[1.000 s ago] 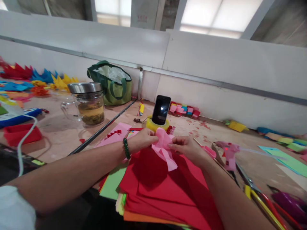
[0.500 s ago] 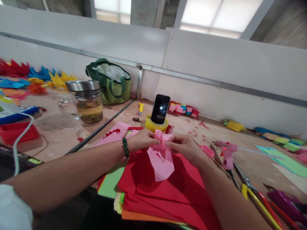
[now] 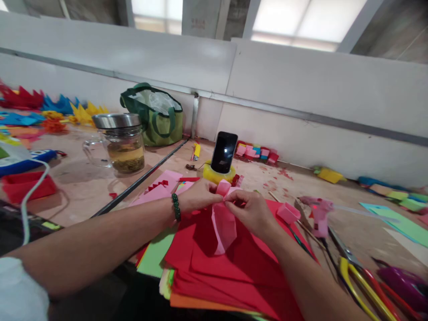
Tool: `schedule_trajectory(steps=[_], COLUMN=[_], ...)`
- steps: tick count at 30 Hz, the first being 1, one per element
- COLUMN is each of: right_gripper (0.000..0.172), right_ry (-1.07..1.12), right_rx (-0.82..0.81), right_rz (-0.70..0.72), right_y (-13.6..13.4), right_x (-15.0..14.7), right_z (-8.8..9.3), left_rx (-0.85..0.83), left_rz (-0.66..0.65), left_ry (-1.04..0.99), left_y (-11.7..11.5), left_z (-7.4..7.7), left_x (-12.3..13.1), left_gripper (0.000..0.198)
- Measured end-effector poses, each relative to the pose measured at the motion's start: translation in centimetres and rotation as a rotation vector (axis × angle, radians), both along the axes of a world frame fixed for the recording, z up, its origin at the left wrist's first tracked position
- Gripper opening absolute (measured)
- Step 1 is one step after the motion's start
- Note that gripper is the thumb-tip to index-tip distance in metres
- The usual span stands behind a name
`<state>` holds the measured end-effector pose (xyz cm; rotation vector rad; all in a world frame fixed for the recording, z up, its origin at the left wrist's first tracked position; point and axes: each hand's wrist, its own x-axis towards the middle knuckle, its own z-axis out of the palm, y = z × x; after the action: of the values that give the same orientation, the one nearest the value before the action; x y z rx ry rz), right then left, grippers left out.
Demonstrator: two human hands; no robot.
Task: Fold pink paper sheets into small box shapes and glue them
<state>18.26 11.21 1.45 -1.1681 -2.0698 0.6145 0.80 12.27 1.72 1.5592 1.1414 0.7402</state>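
**If those two pinches pull apart, the pink paper (image 3: 223, 229) probably rips**

Since the left hand (image 3: 197, 196), coming in from lower left, pinches the top of the pink paper at frame centre and the right hand (image 3: 252, 211) clamps it too, fingers curled down, I'd guess one hard tug tears it. It hangs over the red sheets (image 3: 240, 267).

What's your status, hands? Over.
Both grips shut on pink paper: left hand, right hand. Paper hangs over red sheets. To the right, glue gun, apart.
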Motion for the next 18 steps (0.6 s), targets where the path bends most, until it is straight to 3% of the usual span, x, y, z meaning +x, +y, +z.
schedule_trajectory(steps=[7, 18], right_gripper=[0.013, 0.013], right_ry=[-0.090, -0.134], right_rx=[0.038, 0.064], right_rz=[-0.067, -0.054], right_y=[-0.23, 0.19], right_x=[-0.25, -0.09], right_z=[0.05, -0.62], left_rx=[0.158, 0.180], left_rz=[-0.032, -0.058], left_ry=[0.066, 0.088], left_y=[0.76, 0.39], left_z=[-1.01, -0.56], left_x=[-0.19, -0.23], left_gripper=[0.018, 0.028])
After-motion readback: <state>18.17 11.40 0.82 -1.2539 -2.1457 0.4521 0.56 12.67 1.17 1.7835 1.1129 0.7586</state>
